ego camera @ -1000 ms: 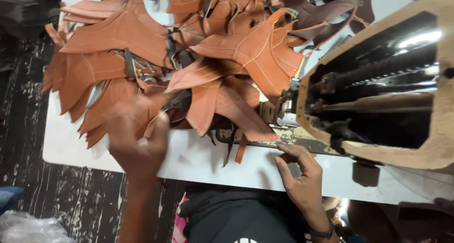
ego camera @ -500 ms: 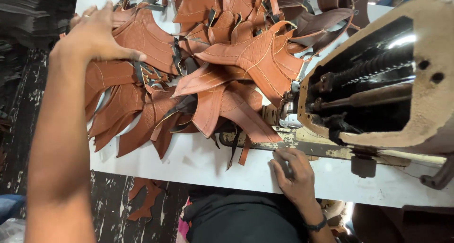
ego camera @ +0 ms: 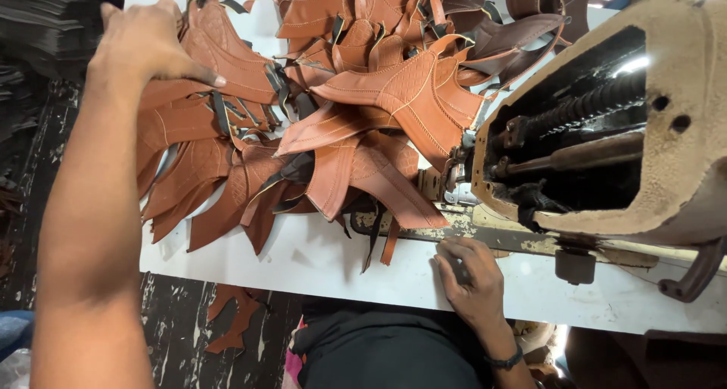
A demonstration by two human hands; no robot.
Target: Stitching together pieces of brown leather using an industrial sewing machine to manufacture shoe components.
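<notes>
Upper left, the left hand presses spread fingers on brown leather pieces; the right hand, lower centre, rests curled, empty, on the white surface.

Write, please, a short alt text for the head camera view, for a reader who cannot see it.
A person's left hand reaches onto a pile of brown leather pieces on a white table, while the right hand rests on the table edge beside a worn beige sewing machine. A few leather scraps lie on the dark floor.

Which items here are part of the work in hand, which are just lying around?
In hand: left hand on the brown leather pieces; right hand on the white table by the sewing machine.
Lying about: leather scraps on floor; dark stack.
</notes>
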